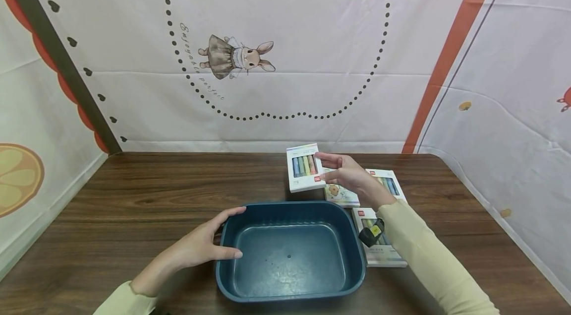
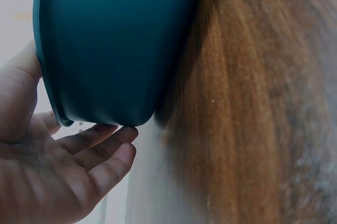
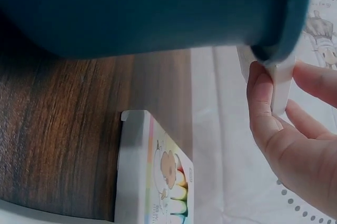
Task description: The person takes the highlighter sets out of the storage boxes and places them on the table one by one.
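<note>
My right hand (image 1: 345,171) pinches a white box of coloured chalk (image 1: 306,183) by its right side, thumb near and fingers beyond. The box is raised and tilted past the far rim of a dark blue plastic basin (image 1: 290,293), its window facing up. In the right wrist view the box's narrow edge (image 3: 283,88) shows between thumb and fingers. My left hand (image 1: 202,243) holds the basin's left end, thumb over the rim and fingers against the outer wall (image 2: 105,66). Inside, the basin holds nothing.
Right of the basin lie other chalk boxes: one by its far right corner (image 1: 342,201), one farther right (image 1: 398,187), one beside its right wall (image 1: 385,258), partly covered by the wrist camera (image 1: 371,233). A printed cloth (image 1: 285,82) hangs behind the wooden table (image 1: 134,196).
</note>
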A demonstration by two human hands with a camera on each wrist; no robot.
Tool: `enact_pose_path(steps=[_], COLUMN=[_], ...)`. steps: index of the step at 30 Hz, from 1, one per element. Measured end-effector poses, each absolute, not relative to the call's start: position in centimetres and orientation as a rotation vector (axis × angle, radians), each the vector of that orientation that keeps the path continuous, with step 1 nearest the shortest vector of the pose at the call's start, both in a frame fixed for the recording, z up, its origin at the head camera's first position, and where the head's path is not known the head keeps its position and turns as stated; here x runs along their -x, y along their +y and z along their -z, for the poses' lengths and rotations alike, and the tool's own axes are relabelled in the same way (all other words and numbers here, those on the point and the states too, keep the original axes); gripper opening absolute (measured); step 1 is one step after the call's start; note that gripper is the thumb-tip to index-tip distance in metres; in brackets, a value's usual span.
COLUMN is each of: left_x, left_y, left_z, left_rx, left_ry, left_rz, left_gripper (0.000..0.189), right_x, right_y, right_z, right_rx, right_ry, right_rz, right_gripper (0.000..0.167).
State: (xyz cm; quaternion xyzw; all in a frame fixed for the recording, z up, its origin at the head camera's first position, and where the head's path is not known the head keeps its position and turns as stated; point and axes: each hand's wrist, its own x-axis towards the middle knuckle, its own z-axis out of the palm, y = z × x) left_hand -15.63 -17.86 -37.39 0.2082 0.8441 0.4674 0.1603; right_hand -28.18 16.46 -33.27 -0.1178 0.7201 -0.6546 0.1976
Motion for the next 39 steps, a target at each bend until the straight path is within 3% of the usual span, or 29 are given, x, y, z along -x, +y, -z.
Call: enact_pose_path(steps=[39], left_x=[15.8], left_y=[-17.9], left_z=[37.4], left_rx=[-0.578], left_ry=[2.429], left_rz=[-1.316], left_gripper=[0.077], right_x=[29.7], right_y=[15.3], right_z=[35.3], right_rx=[0.348], right_ry=[2.119], right_rz=[1.628], right_gripper=[0.065])
